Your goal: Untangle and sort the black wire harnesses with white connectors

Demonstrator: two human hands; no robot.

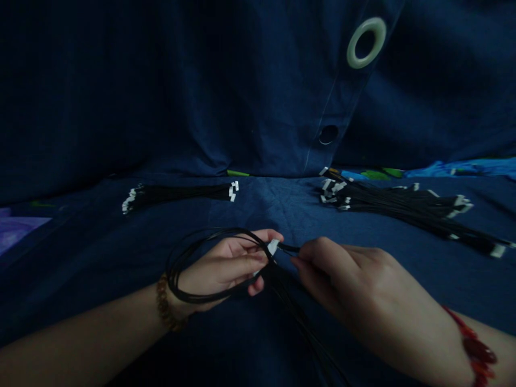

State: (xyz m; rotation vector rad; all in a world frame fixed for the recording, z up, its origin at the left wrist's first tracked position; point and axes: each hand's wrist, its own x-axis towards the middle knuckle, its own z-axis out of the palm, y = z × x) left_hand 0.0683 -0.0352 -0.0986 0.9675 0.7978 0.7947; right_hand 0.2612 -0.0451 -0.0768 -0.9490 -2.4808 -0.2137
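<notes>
My left hand (pixel 229 266) is closed on a white connector (pixel 273 247), held between thumb and fingers. Thin black cables (pixel 177 269) curve in a loop over that palm and wrist, and more strands hang down toward the lower right. Just right of the connector, my right hand (pixel 342 274) pinches a short stretch of black cable (pixel 289 248) between thumb and forefinger. The remaining fingers of that hand are curled and partly hidden.
Behind my left hand lies a bundle of black cables (pixel 181 192) with white ends. A larger, looser bundle (pixel 395 204) rests at the back right. Dark blue cloth (pixel 100 242) covers the surface, and a hanging cloth with a pale ring (pixel 350 48) rises behind.
</notes>
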